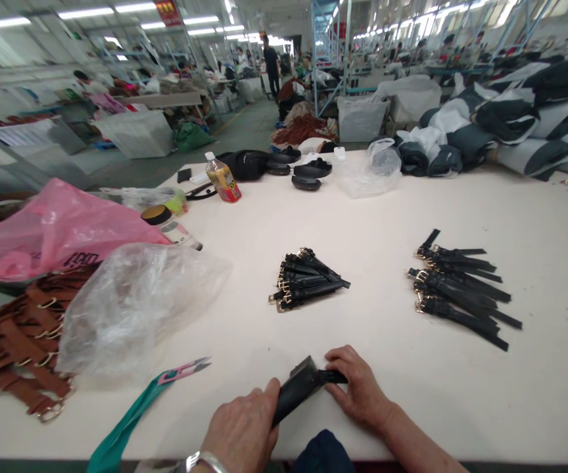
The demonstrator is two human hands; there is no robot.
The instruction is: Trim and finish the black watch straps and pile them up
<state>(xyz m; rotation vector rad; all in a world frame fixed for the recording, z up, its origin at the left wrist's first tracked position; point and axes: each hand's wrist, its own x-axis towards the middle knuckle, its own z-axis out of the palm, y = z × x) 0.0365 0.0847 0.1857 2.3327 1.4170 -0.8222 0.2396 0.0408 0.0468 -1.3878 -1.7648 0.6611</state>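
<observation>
My left hand (242,427), with a metal band at the wrist, is closed round a black handheld tool (296,391) with a blocky head. What kind of tool it is I cannot make out. My right hand (357,387) pinches a short black strap (334,376), and the strap's near end meets the tool's head. Beyond the hands lies a fanned pile of black buckle straps (308,279) with gold buckles. A second, looser group of black straps (466,292) is spread at the right. Pink-handled thread snips (183,372), tied to a green ribbon (129,417), rest left of my left hand.
Clear plastic bags (136,302) and brown straps with metal rings (22,341) cover the table's left side, beside a pink bag (62,230). Further back stand a drink bottle (222,177) and black sandals (311,171). Dark rolls (501,125) are heaped behind the table.
</observation>
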